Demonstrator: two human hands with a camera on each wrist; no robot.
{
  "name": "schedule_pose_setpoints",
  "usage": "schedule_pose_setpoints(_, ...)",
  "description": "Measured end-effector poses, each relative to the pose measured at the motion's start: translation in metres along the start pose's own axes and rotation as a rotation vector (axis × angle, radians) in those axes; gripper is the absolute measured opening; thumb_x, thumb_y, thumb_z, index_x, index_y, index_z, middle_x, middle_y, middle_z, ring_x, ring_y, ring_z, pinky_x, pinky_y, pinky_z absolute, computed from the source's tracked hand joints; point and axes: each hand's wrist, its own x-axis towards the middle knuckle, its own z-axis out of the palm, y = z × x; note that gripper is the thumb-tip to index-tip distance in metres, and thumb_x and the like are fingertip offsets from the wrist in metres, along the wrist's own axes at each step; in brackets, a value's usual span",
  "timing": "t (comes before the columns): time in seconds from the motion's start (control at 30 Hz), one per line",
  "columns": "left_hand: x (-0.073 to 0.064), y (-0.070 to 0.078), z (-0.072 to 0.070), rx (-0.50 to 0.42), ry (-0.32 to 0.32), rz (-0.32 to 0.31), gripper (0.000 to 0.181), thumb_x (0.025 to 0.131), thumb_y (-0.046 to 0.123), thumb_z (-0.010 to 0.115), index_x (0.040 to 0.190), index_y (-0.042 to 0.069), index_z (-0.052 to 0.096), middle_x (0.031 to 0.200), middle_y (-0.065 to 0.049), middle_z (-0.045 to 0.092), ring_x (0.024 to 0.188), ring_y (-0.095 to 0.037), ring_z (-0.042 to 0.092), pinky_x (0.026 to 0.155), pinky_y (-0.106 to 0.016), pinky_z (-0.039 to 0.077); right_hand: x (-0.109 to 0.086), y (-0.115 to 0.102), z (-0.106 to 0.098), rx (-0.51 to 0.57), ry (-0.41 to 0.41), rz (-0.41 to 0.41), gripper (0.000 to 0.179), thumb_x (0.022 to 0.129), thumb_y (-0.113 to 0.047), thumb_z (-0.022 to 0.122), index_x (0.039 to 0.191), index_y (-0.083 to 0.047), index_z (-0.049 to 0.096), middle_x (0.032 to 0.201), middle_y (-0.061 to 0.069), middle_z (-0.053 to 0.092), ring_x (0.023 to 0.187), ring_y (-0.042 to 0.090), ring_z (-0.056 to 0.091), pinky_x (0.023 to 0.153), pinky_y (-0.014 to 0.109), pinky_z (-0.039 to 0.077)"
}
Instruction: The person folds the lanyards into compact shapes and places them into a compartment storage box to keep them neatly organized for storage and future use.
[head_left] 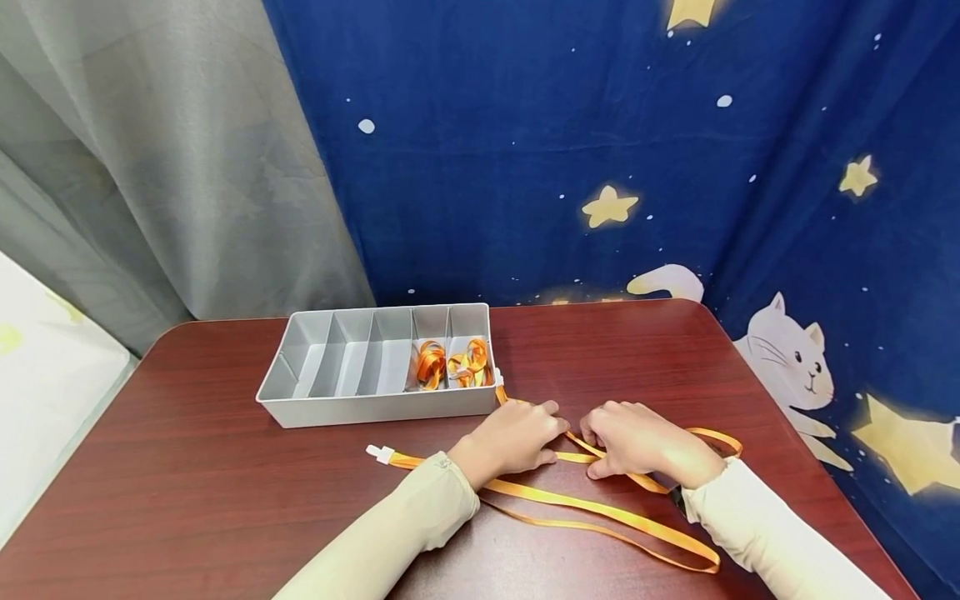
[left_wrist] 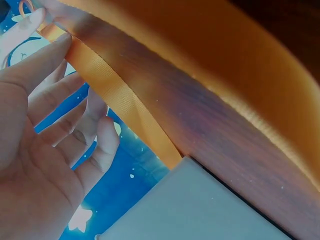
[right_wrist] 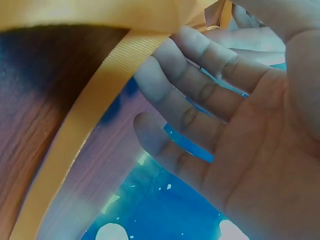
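Note:
An orange lanyard (head_left: 577, 457) runs between my two hands over the table. My left hand (head_left: 517, 437) pinches it between thumb and fingers; in the left wrist view the thumb tip lies at the strap (left_wrist: 107, 82) and the other fingers are loosely bent. Close by on the right, my right hand (head_left: 633, 437) holds the strap at its fingertips, beside a flat stretch of ribbon (right_wrist: 85, 120) in the right wrist view. One white clip end (head_left: 499, 379) lies against the box corner. A second orange strap length (head_left: 600, 506) crosses the table nearer me, with a white clip (head_left: 380, 454) at its left end.
A grey divided box (head_left: 382, 408) stands behind my left hand. Its two rightmost compartments hold coiled orange lanyards (head_left: 431, 365); the others show bare bottoms. The dark red table (head_left: 187, 467) ends at a blue starry curtain (head_left: 487, 167) and a grey curtain (head_left: 187, 167).

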Motion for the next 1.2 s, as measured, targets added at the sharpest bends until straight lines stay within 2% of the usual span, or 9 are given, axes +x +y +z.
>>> schedule_pose_setpoints(0.4,0.000,-0.001,0.002,0.000,0.014,0.009,0.030,0.089,0.039,0.074,0.113,0.022,0.073,0.099,0.003,0.063,0.075,-0.013,0.066,0.067,-0.030,0.053,-0.006,0.001,0.004,-0.007,0.048,-0.023,0.032,0.081,-0.021,0.082,0.066,-0.022,0.055,0.059,-0.010,0.043,0.053,0.009,0.040,0.051,0.027,0.036)
schedule_pose_setpoints(0.8,0.002,-0.001,0.004,-0.025,0.020,0.007,0.023,0.089,0.038,0.074,0.107,0.024,0.075,0.096,0.004,0.063,0.075,-0.012,0.066,0.065,-0.031,0.054,-0.007,0.006,0.013,-0.082,0.198,-0.105,0.035,0.084,-0.008,0.075,0.062,-0.022,0.052,0.058,-0.012,0.041,0.052,0.007,0.039,0.051,0.026,0.036)
schedule_pose_setpoints(0.93,0.003,-0.001,0.004,-0.043,0.028,0.001,0.023,0.090,0.039,0.072,0.107,0.024,0.075,0.097,0.004,0.064,0.076,-0.012,0.066,0.065,-0.030,0.054,-0.008,0.004,0.012,-0.077,0.192,-0.135,0.028,0.087,-0.008,0.073,0.067,-0.021,0.057,0.063,-0.012,0.048,0.056,0.007,0.045,0.053,0.027,0.039)
schedule_pose_setpoints(1.07,0.004,-0.002,0.004,-0.103,0.051,0.003,0.020,0.093,0.038,0.070,0.105,0.024,0.075,0.094,0.004,0.063,0.074,-0.011,0.065,0.064,-0.030,0.054,-0.008,0.002,0.008,-0.050,0.168,-0.175,0.021,0.090,-0.007,0.069,0.075,-0.019,0.063,0.070,-0.012,0.053,0.062,0.008,0.050,0.056,0.029,0.043)
schedule_pose_setpoints(1.2,0.005,-0.005,0.003,-0.168,0.054,-0.001,0.015,0.095,0.036,0.068,0.100,0.024,0.075,0.089,0.006,0.060,0.069,-0.010,0.062,0.063,-0.030,0.053,-0.008,0.001,0.004,-0.011,0.154,-0.202,0.018,0.091,-0.005,0.069,0.078,-0.018,0.064,0.074,-0.012,0.053,0.064,0.007,0.049,0.058,0.028,0.043)
